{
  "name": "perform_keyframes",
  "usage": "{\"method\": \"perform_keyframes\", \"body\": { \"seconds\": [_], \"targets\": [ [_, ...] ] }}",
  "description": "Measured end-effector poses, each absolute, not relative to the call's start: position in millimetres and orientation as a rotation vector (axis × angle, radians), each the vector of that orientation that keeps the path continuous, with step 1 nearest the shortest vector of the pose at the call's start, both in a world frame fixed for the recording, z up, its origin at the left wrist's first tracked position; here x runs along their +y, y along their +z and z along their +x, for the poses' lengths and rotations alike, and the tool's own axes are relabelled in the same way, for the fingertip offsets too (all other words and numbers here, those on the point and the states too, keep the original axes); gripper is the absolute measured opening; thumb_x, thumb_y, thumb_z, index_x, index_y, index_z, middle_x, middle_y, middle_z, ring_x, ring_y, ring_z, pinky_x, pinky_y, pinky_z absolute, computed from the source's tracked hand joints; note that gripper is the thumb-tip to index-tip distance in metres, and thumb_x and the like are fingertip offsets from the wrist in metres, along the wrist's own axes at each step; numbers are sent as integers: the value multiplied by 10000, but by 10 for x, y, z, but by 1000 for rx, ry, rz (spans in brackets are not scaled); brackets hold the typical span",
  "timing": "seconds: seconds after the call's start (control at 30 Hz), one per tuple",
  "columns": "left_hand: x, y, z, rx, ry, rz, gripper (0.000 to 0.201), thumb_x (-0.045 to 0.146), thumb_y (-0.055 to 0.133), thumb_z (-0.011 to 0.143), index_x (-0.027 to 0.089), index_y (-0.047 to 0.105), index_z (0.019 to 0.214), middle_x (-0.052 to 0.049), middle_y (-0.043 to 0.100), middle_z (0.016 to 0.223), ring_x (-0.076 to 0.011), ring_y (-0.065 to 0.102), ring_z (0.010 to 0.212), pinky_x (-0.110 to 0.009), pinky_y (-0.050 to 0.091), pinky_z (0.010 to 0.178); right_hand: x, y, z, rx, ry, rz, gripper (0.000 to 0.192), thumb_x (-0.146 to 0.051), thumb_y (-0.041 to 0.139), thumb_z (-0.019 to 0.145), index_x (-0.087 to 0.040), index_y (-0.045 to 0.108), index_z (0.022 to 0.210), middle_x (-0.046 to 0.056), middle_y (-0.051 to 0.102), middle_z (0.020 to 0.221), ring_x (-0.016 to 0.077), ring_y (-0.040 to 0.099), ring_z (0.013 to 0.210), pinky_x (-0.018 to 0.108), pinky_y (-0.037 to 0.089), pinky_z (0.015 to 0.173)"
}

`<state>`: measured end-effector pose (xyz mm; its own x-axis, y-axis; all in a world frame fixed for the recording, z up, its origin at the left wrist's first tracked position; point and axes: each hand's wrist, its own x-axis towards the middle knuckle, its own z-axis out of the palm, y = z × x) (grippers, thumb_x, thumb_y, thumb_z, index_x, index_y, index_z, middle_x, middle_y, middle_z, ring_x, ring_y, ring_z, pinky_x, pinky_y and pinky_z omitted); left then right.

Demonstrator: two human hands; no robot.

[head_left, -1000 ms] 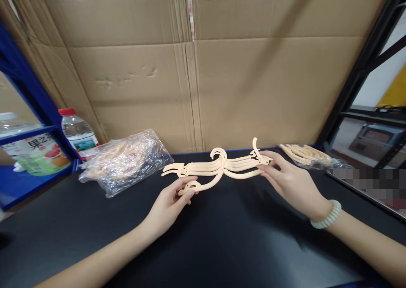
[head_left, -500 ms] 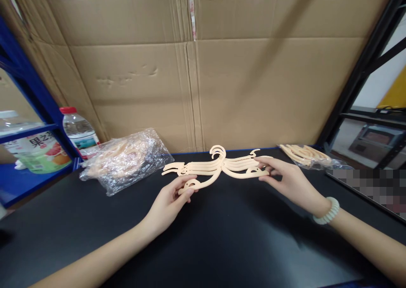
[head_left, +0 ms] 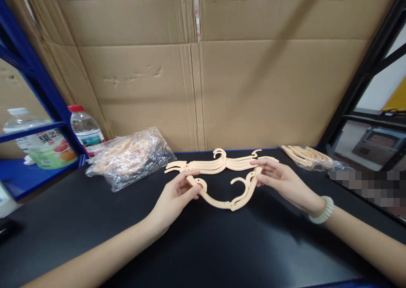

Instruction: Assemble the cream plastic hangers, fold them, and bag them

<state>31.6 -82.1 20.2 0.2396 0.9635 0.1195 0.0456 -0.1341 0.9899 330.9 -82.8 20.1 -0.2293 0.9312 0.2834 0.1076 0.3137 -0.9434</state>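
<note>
A cream plastic hanger (head_left: pixel 222 203) is held over the black tabletop (head_left: pixel 203 245), sagging in a curve between both hands. My left hand (head_left: pixel 176 197) pinches its left end and my right hand (head_left: pixel 281 184) pinches its right end, near the small hook. Just behind it, a stack of several matching hangers (head_left: pixel 218 164) lies flat on the table, apart from the held one.
A crinkled clear plastic bag of hangers (head_left: pixel 130 157) lies at the left. Another bagged bundle (head_left: pixel 309 157) sits at the right back. A water bottle (head_left: pixel 85 129) and a juice bottle (head_left: pixel 47 146) stand by the blue shelf. Cardboard (head_left: pixel 203 76) walls the back.
Both hands have drawn one hanger off the stack toward me. It now hangs between them, bent downward, while the remaining stack stays in place.
</note>
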Motion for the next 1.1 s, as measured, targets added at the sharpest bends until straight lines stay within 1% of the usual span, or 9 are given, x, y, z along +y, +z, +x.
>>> {"method": "perform_keyframes", "body": {
  "seconds": [0.07,0.17,0.23,0.3,0.47,0.67,0.77,0.93,1.1],
  "targets": [
    [-870,223,377,988,1096,1399,475,369,751,747,176,594,1151,-18,666,839,-165,623,822,-244,518,689,-882,169,3181,-1504,1145,-908,395,-353,722,808,-221,538,1131,-10,629,826,124,607,732,284,529,707],
    [-936,240,455,966,1102,1366,392,375,750,755,146,642,1054,-52,691,885,-167,635,830,-246,533,698,-957,129,3002,-1433,1201,-860,304,-331,749,787,-210,511,933,-32,613,775,95,586,635,244,511,614],
    [-974,242,492,961,1111,1356,354,377,759,745,130,664,980,-69,705,901,-167,643,819,-248,540,702,-1002,110,2908,-1469,1218,-848,270,-339,729,807,-196,501,819,-30,605,744,92,580,618,237,505,595],
    [-1004,237,513,966,1121,1350,350,384,769,732,128,669,949,-72,712,885,-169,652,802,-249,547,687,-1048,100,2835,-1562,1242,-832,227,-345,697,836,-180,548,795,-10,617,765,102,593,659,243,512,618],
    [-1022,192,525,990,1169,1358,337,388,777,718,143,679,926,-52,701,841,-177,657,787,-254,562,651,-1151,116,2761,-1819,1268,-728,189,-314,611,903,-204,695,1031,48,619,1022,150,615,923,315,516,851],
    [-1018,131,523,942,1186,1394,286,357,730,779,156,689,978,-58,699,903,-192,659,845,-283,570,708,-1175,149,2786,-1915,1314,-706,337,-264,567,932,-314,615,1262,60,536,1267,196,519,1213,391,408,1063],
    [-1026,110,524,907,1196,1472,281,322,701,813,169,684,1049,-67,705,981,-201,648,914,-312,555,808,-1177,160,2772,-1903,1343,-706,380,-286,572,928,-332,578,1305,65,513,1295,214,499,1243,403,432,1050],
    [-1047,63,541,828,1116,1563,475,261,659,858,254,544,1320,-47,669,1163,-205,610,1057,-331,515,919,-1202,182,2753,-1879,1342,-741,416,-328,586,914,-324,555,1329,74,459,1348,238,448,1295,383,488,1000],
    [-1066,84,537,772,1111,1560,481,260,643,877,263,525,1342,-49,639,1229,-210,584,1105,-340,490,955,-1201,184,2776,-1863,1353,-724,411,-293,590,913,-339,560,1320,65,435,1359,226,468,1278,363,495,989]
  ]
}}
